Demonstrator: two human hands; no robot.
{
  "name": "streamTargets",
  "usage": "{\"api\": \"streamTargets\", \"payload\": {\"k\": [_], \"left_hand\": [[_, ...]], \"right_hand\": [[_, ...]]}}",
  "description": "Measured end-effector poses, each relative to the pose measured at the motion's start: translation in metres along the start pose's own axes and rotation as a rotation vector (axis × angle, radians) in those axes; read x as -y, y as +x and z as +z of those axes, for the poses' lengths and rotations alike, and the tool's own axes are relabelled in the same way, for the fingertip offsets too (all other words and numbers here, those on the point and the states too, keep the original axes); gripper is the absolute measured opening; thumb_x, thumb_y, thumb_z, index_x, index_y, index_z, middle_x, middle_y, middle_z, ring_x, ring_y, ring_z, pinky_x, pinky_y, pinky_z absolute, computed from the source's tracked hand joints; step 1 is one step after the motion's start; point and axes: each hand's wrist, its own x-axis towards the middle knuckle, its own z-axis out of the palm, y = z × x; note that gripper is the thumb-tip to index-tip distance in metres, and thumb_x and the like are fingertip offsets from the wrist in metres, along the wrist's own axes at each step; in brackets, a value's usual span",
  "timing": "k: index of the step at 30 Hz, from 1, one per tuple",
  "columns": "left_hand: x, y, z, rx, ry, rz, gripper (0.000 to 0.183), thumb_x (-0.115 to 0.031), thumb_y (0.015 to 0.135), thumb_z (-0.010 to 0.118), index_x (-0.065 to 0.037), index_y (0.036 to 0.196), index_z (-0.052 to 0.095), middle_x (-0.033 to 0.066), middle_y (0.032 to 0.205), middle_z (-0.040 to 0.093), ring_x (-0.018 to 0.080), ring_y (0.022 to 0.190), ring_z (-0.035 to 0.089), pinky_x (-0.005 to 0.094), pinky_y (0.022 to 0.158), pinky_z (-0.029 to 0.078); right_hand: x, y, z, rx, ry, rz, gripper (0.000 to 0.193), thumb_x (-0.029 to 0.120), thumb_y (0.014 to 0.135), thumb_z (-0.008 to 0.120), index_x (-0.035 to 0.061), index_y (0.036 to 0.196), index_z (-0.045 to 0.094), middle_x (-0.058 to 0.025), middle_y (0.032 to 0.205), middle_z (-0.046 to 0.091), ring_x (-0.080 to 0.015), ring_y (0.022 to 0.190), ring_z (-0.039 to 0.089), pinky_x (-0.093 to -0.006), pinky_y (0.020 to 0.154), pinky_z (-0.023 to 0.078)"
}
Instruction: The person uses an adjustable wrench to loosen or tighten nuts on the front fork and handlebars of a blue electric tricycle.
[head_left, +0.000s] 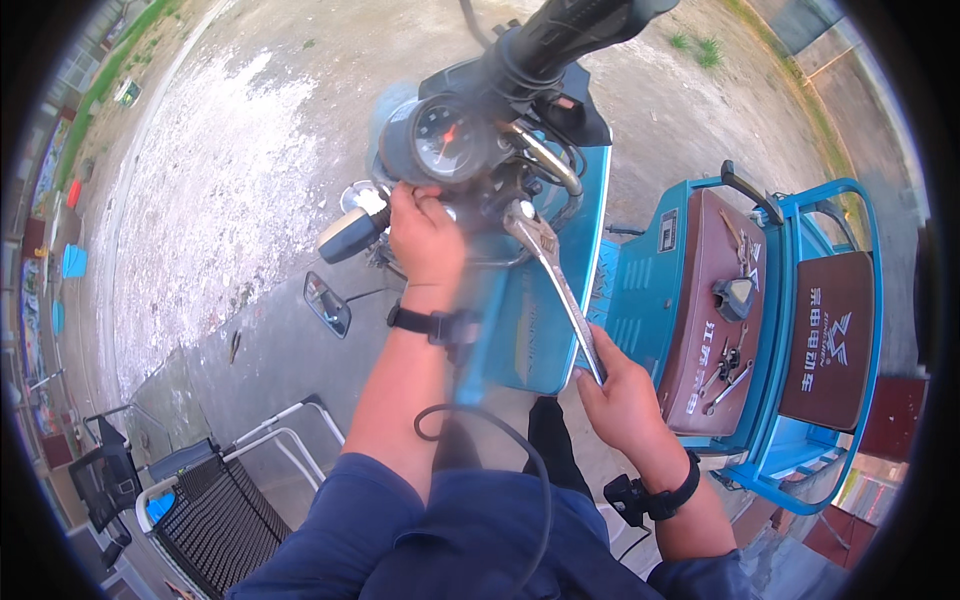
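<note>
My right hand (pixel 625 392) is closed round the handle of a long adjustable wrench (pixel 562 280). The wrench's head meets a shiny fitting in the middle of the handlebar assembly; whether its jaws grip that fitting I cannot tell. Just below the round gauge (pixel 446 138), my left hand (pixel 425 238) has its fingers curled in against the handlebar area. What those fingers hold is hidden. Beside it, a handlebar grip (pixel 355 235) points to the left. Above the gauge rises the other black grip (pixel 575 45). These parts belong to a blue three-wheeler with a blue front panel (pixel 535 335).
On the brown seat (pixel 690 330) lie several wrenches (pixel 728 378), pliers-like tools (pixel 738 240) and a grey-black part (pixel 734 298). A mirror (pixel 327 305) sticks out at left. A mesh chair (pixel 215 515) stands lower left. A dark cable (pixel 510 430) hangs before my body.
</note>
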Motion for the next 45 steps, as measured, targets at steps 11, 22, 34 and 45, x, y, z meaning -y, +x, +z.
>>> {"api": "streamTargets", "payload": {"k": [11, 22, 34, 45], "left_hand": [[-0.001, 0.002, -0.005, -0.031, -0.013, -0.020, 0.017, -0.006, 0.096, 0.042, 0.000, 0.092, 0.057, 0.0100, 0.081, 0.069, 0.0259, 0.076, 0.063, 0.0359, 0.074, 0.047], [-0.001, -0.003, -0.004, -0.046, -0.014, -0.036, 0.013, -0.005, 0.096, 0.045, 0.001, 0.093, 0.055, 0.0128, 0.082, 0.069, 0.0317, 0.078, 0.064, 0.0389, 0.075, 0.048], [0.001, -0.007, -0.005, -0.012, 0.007, -0.077, 0.018, -0.009, 0.099, 0.041, 0.001, 0.096, 0.056, 0.0110, 0.084, 0.070, 0.0242, 0.079, 0.065, 0.0351, 0.076, 0.048], [-0.004, -0.024, -0.047, 0.073, -0.040, -0.078, 0.027, -0.014, 0.102, 0.046, 0.002, 0.121, 0.056, 0.0163, 0.113, 0.066, 0.0234, 0.107, 0.063, 0.0326, 0.095, 0.046]], "right_hand": [[-0.020, 0.004, 0.007, -0.021, -0.100, -0.132, 0.060, 0.011, 0.083, 0.059, -0.0010, 0.139, 0.046, -0.0253, 0.089, 0.066, -0.0420, 0.080, 0.065, -0.0474, 0.075, 0.051], [-0.029, 0.008, 0.002, -0.028, -0.050, -0.173, 0.058, 0.010, 0.083, 0.058, -0.0033, 0.138, 0.048, -0.0258, 0.091, 0.066, -0.0416, 0.084, 0.065, -0.0466, 0.078, 0.051], [-0.037, 0.011, -0.002, 0.021, -0.068, -0.167, 0.059, 0.013, 0.083, 0.059, 0.0057, 0.140, 0.047, -0.0241, 0.087, 0.067, -0.0420, 0.080, 0.066, -0.0477, 0.073, 0.052], [-0.041, 0.009, 0.009, 0.027, -0.031, -0.175, 0.058, 0.019, 0.086, 0.059, 0.0047, 0.140, 0.043, -0.0266, 0.101, 0.066, -0.0450, 0.090, 0.065, -0.0490, 0.078, 0.052]]}}
